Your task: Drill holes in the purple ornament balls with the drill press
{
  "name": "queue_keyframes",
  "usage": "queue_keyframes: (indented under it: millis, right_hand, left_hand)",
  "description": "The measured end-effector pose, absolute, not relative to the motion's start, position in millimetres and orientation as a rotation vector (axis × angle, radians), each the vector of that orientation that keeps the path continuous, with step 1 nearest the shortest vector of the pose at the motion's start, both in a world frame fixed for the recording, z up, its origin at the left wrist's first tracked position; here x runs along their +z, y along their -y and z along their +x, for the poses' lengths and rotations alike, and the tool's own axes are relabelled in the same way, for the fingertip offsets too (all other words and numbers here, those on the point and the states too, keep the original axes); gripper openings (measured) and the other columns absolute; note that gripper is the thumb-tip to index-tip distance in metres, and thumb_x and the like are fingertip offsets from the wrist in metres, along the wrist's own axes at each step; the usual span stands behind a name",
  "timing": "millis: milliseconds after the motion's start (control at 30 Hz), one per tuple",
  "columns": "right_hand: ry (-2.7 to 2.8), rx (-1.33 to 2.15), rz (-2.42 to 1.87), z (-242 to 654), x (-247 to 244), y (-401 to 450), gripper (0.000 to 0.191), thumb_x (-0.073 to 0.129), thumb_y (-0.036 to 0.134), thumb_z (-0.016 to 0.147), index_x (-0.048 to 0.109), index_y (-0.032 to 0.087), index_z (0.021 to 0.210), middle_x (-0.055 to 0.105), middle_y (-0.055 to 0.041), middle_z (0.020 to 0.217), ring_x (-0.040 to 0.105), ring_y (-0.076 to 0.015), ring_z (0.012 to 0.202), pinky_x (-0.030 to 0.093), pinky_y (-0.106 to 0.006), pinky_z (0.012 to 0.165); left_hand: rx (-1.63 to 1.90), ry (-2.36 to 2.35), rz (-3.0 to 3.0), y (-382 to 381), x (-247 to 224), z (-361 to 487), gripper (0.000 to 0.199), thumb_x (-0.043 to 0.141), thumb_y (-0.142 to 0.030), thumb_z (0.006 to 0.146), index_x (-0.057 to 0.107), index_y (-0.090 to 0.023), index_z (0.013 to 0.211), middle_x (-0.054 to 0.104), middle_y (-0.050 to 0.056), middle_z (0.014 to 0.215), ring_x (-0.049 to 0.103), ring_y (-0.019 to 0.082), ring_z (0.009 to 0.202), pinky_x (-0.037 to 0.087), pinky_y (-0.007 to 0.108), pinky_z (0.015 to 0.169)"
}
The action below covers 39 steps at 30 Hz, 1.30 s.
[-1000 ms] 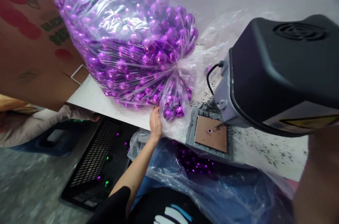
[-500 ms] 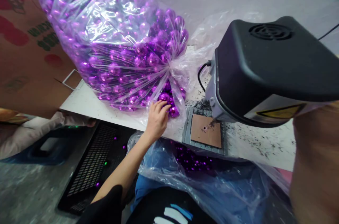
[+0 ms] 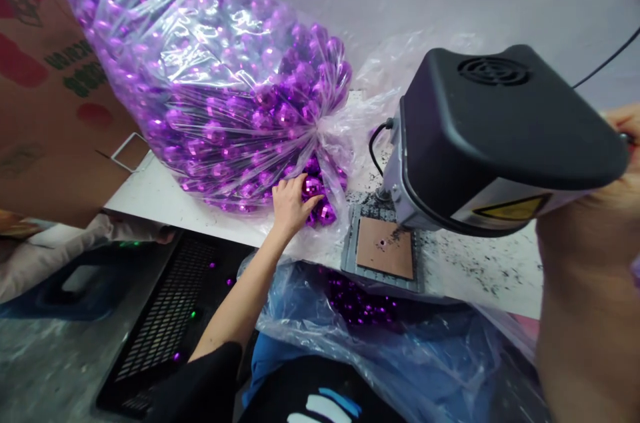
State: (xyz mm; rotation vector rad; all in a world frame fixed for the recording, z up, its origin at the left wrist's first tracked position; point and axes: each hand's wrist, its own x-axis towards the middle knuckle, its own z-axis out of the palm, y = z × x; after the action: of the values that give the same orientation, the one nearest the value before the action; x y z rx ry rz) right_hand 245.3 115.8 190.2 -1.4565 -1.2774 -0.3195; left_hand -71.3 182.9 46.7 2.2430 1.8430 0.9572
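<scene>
My left hand (image 3: pixel 291 203) is at the mouth of a large clear bag (image 3: pixel 215 89) full of shiny purple balls. Its fingers and thumb are apart around a faceted purple ball (image 3: pixel 313 186) that lies among others at the opening. At the right, my right hand (image 3: pixel 625 133) is at the far side of a black drill-press head (image 3: pixel 515 116), partly hidden by it; what its fingers hold is hidden. Below the head, a square brown board (image 3: pixel 385 248) with a small hole lies on a grey metal base (image 3: pixel 351 243).
Dark shavings lie over the white table (image 3: pixel 480 263). A cardboard box (image 3: pixel 55 123) stands at the left, above a black crate (image 3: pixel 155 316). Another open bag of purple pieces (image 3: pixel 363 299) hangs at the front edge. Another person's sleeve (image 3: pixel 95 243) shows at left.
My left hand has moved slightly left and up, and its thumb and fingers have spread around a ball. My right hand's fingers have come into view beside the machine head.
</scene>
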Motion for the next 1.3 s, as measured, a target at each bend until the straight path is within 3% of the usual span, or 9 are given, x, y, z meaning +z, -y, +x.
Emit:
queue_keyframes:
  millis: [133,233,333,500,600,667,867,1133,1300]
  right_hand:
    - [1.265,-0.285,-1.429,236,199,-114,0.030,0.046,0.034,0.091,0.044,0.012,0.070,0.035,0.0030,0.062,0.029,-0.0008,0.060,0.018,-0.025,0.063]
    - [1.234,-0.269,-1.428,235,199,-115,0.032,0.045,0.036,0.091,0.043,0.013,0.068,0.034,0.0027,0.062,0.029,-0.0015,0.061,0.017,-0.025,0.064]
    - [1.243,-0.269,-1.407,235,199,-116,0.035,0.047,0.039,0.090,0.043,0.013,0.067,0.034,0.0028,0.061,0.030,-0.0020,0.061,0.017,-0.025,0.065]
    - [1.287,-0.243,-1.419,237,199,-114,0.031,0.047,0.036,0.091,0.045,0.013,0.071,0.037,0.0032,0.064,0.032,-0.0020,0.061,0.022,-0.024,0.065]
    - [1.276,-0.217,-1.430,236,199,-113,0.033,0.049,0.037,0.091,0.043,0.013,0.070,0.034,0.0038,0.064,0.030,-0.0015,0.061,0.022,-0.022,0.064]
    - [1.274,-0.212,-1.418,235,200,-113,0.032,0.049,0.034,0.091,0.041,0.013,0.069,0.032,0.0042,0.063,0.029,-0.0013,0.061,0.022,-0.022,0.063]
    - [1.274,-0.194,-1.385,232,201,-113,0.029,0.049,0.026,0.092,0.039,0.011,0.069,0.033,0.0048,0.065,0.029,0.0009,0.063,0.023,-0.020,0.065]
    - [1.308,-0.183,-1.373,232,203,-111,0.035,0.044,0.034,0.094,0.040,0.011,0.069,0.033,0.0048,0.064,0.027,0.0013,0.061,0.023,-0.018,0.062]
    - [1.316,-0.194,-1.384,232,203,-111,0.035,0.043,0.034,0.095,0.037,0.012,0.069,0.030,0.0049,0.063,0.026,0.0018,0.060,0.022,-0.018,0.062]
  left_hand:
    - [1.245,-1.338,1.736,-141,71,-67,0.060,0.077,-0.044,0.077,0.055,-0.027,0.130,0.065,0.008,0.120,0.064,0.024,0.100,0.051,0.040,0.086]
    - [0.994,-0.955,1.243,-107,76,-57,0.066,0.077,-0.041,0.076,0.049,-0.030,0.136,0.067,0.006,0.107,0.065,0.016,0.074,0.053,0.031,0.066]
    - [0.802,-0.773,0.959,-92,65,-45,0.072,0.078,-0.041,0.074,0.047,-0.031,0.138,0.067,0.008,0.110,0.068,0.017,0.078,0.055,0.032,0.068]
    - [0.762,-0.691,0.783,-92,41,-26,0.058,0.060,-0.058,0.087,0.050,-0.027,0.135,0.067,0.012,0.115,0.069,0.019,0.082,0.054,0.032,0.067]
    - [0.801,-0.787,0.853,-92,35,-18,0.058,0.068,-0.054,0.083,0.054,-0.023,0.131,0.069,0.009,0.107,0.067,0.016,0.078,0.054,0.029,0.065]
    - [0.841,-0.895,1.000,-91,33,-14,0.058,0.074,-0.050,0.079,0.058,-0.021,0.128,0.068,0.008,0.107,0.066,0.018,0.086,0.055,0.029,0.068]
    - [0.856,-1.081,1.512,-97,30,0,0.049,0.071,-0.042,0.084,0.059,-0.019,0.125,0.069,0.008,0.117,0.064,0.023,0.106,0.051,0.039,0.096]
    - [0.836,-0.999,2.053,-111,23,26,0.049,0.070,-0.038,0.086,0.054,-0.020,0.129,0.063,0.010,0.124,0.060,0.026,0.115,0.048,0.042,0.099]
    - [0.791,-1.068,2.215,-113,23,39,0.049,0.076,-0.035,0.080,0.057,-0.022,0.124,0.063,0.009,0.116,0.060,0.027,0.109,0.050,0.040,0.093]
